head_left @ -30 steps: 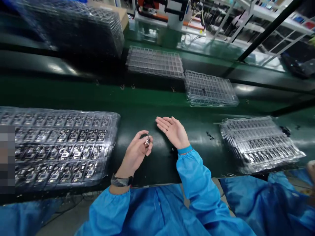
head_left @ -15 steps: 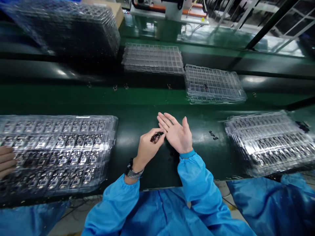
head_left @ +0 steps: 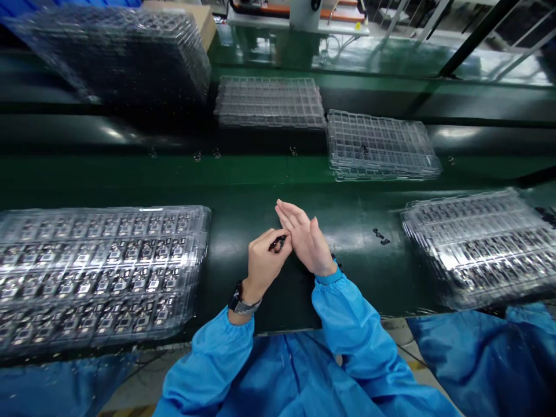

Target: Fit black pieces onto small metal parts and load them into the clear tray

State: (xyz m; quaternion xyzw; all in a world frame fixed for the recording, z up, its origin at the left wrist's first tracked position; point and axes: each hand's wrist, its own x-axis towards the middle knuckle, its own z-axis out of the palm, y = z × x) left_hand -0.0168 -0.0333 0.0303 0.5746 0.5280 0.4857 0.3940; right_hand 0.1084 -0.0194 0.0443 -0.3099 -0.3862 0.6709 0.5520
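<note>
My left hand (head_left: 264, 260), with a dark watch at the wrist, pinches a small dark electronic part (head_left: 277, 244) between thumb and fingers. Its exact kind cannot be made out. Beside it, my right hand (head_left: 309, 243) is open with the fingers stretched out together and the palm tilted toward the left hand. The left fingertips meet the right hand near the base of its fingers. Both hands are over the green table (head_left: 347, 202). Several small black parts (head_left: 381, 236) lie on the table to the right of my right hand.
Filled clear trays (head_left: 104, 272) of small modules lie at left, with another stack of filled trays (head_left: 482, 249) at right. Clear trays (head_left: 269, 103) and a second tray stack (head_left: 382, 145) stand farther back. A tall tray stack (head_left: 130, 63) is at far left. Loose parts (head_left: 293, 151) dot the strip.
My right hand has turned its palm further toward my left hand, its thumb coming in closer. Another person's hand over the left trays has gone from view. My left hand keeps its pinch.
</note>
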